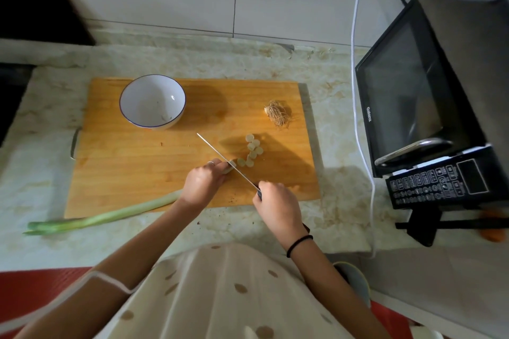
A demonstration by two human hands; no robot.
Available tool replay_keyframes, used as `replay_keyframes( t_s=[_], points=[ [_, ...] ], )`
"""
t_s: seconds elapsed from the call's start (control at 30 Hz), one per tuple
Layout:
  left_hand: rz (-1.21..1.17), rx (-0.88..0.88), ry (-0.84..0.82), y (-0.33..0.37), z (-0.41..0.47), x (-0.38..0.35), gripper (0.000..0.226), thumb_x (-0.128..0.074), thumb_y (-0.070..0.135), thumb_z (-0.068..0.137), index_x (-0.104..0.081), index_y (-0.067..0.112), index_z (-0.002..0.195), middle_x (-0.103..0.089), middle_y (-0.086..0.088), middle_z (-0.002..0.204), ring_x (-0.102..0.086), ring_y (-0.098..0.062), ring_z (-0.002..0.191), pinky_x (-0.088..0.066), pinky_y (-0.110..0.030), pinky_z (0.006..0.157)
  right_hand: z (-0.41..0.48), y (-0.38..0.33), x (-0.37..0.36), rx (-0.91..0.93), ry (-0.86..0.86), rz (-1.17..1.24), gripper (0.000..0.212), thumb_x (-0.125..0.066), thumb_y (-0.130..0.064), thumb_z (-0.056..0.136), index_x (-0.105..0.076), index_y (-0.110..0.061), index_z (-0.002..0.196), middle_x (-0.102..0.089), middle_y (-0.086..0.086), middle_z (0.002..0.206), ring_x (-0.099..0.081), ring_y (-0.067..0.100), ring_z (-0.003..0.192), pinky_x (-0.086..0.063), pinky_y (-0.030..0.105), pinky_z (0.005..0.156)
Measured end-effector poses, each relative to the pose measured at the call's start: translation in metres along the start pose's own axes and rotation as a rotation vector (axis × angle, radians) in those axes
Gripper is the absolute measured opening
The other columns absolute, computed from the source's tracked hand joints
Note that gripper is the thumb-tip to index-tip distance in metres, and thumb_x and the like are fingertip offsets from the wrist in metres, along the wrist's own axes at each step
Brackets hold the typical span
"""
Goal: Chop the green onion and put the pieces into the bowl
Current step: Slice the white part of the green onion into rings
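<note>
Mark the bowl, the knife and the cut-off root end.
bowl [135, 96]: head view, bare inner wall.
knife [216, 151]: head view, middle of the blade.
root end [276, 114]: head view, its tangled fibres.

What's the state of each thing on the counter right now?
green onion, partly chopped, white end under the knife
cut rounds, loose on the cutting board
bowl, upright, no rounds in it
knife, blade at the onion's cut end
root end, cut off, on the board
left grip, holds the green onion
right grip, holds the knife handle
microwave, door shut
</note>
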State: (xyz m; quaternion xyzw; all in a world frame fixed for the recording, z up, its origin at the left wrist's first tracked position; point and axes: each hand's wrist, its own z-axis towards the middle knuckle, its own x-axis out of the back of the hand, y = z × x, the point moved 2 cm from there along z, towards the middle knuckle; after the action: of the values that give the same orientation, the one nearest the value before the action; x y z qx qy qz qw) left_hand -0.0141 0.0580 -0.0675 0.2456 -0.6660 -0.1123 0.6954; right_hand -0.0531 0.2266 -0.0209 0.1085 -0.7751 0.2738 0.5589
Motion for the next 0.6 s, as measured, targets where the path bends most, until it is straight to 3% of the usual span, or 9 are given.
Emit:
replay_keyframes(
  t_s=[0.23, 0.5, 0.6],
  points=[
    [-0.026, 0.061, 0.008, 0.007, -0.001, 0.0, 0.029, -0.061, 0.004, 0.08, -0.066, 0.015, 0.106, -0.064, -0.008, 0.096, -0.064, -0.033, 0.074, -0.053, -0.039, 0.055, 0.008, 0.0, -0.009, -0.034, -0.01, 0.019, 0.025, -0.052, -0.01, 0.085, -0.038, -0.016, 0.065, -0.039, -0.002, 0.057, -0.037, 0.021, 0.052, -0.014, 0.023, 0.039],
    [0.014, 0.04, 0.015, 0.008, -0.002, 0.0, 0.031, -0.062, 0.002, 0.08, -0.067, 0.014, 0.107, -0.062, -0.009, 0.088, -0.062, -0.033, 0.065, -0.051, -0.036, 0.05, 0.034, -0.016, -0.014, -0.061, -0.003, 0.08, 0.021, -0.051, -0.011, 0.086, -0.042, -0.015, 0.068, -0.061, 0.009, 0.068, -0.044, 0.024, 0.056, -0.026, 0.026, 0.046],
    [0.032, 0.04, 0.016, 0.008, -0.004, 0.003, 0.031, -0.061, 0.006, 0.083, -0.066, 0.017, 0.111, -0.063, -0.007, 0.095, -0.063, -0.031, 0.069, -0.052, -0.037, 0.05, 0.037, -0.019, -0.012, -0.033, -0.015, 0.088, 0.025, -0.05, -0.012, 0.087, -0.038, -0.015, 0.065, -0.051, 0.002, 0.059, -0.043, 0.023, 0.053, -0.023, 0.026, 0.042]
  ],
)
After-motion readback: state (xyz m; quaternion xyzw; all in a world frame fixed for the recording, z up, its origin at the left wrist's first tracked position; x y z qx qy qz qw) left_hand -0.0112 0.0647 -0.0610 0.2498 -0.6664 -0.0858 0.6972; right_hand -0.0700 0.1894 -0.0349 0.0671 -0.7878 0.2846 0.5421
